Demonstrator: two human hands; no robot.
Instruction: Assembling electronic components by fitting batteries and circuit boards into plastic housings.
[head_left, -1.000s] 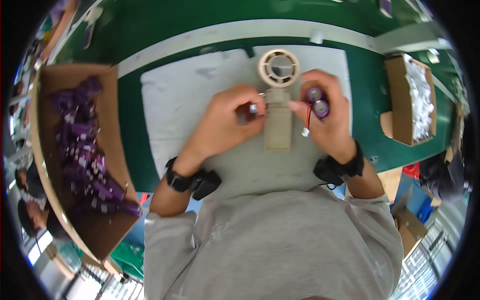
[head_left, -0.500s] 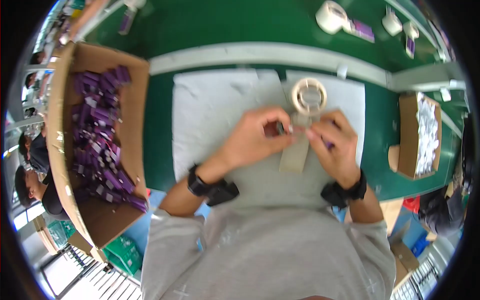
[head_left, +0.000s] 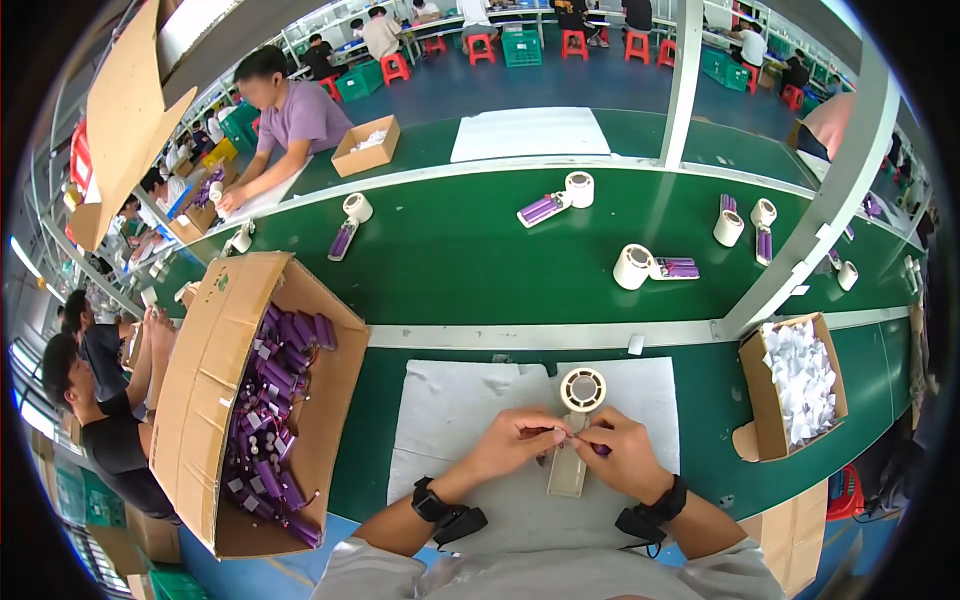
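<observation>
A cream handheld-fan housing, with a round ring head (head_left: 583, 390) and an open trough-like handle (head_left: 567, 478), lies in front of me on the pale sheet. Over the handle my two hands meet fingertip to fingertip. My left hand (head_left: 515, 443) pinches something thin, perhaps a wire end, too small to make out. My right hand (head_left: 628, 455) is closed around a purple battery pack (head_left: 601, 450), mostly hidden by its fingers. A dark wristband sits on each wrist.
On the left stands a tall carton (head_left: 345, 370) of purple battery packs. A smaller box (head_left: 752, 375) of white pieces is at the right. Beyond the grey rail (head_left: 550, 338), fan units with purple packs (head_left: 633, 267) lie on a green belt (head_left: 450, 270). Co-workers sit farther off.
The view has tilted up, bringing the belt and far workers into sight. Both hands remain over the fan housing, with their fingertips now closer together.
</observation>
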